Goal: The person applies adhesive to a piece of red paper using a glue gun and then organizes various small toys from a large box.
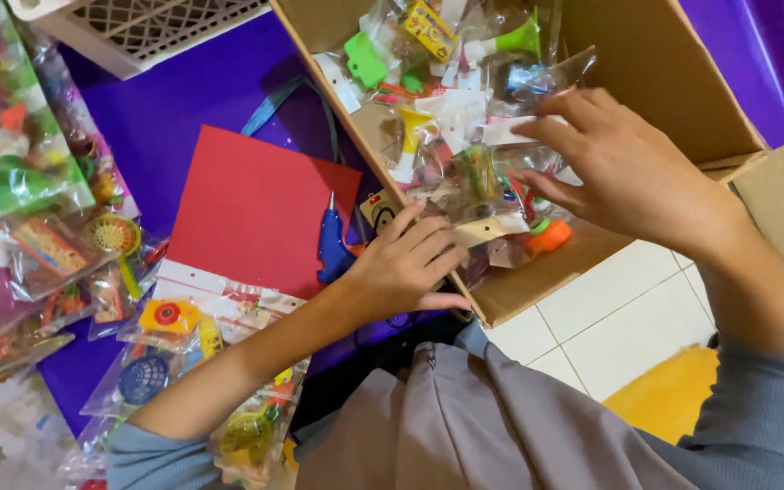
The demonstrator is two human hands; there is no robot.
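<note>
Inside the cardboard box (673, 63), both my hands are on the clear toy packets (465, 172). My left hand (406, 263) has its fingers curled, pinching one packet's paper header by the near wall. My right hand (628, 168) is half open, fingertips pressing another packet. Beside the box, a blue glue gun (330, 243) lies on red card (256, 209).

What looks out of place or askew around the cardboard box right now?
The blue glue gun lies loose on the red paper sheet, wedged against the brown cardboard box. Clear toy packets lie in untidy overlapping heaps. Nothing looks spilled or damaged.
</note>
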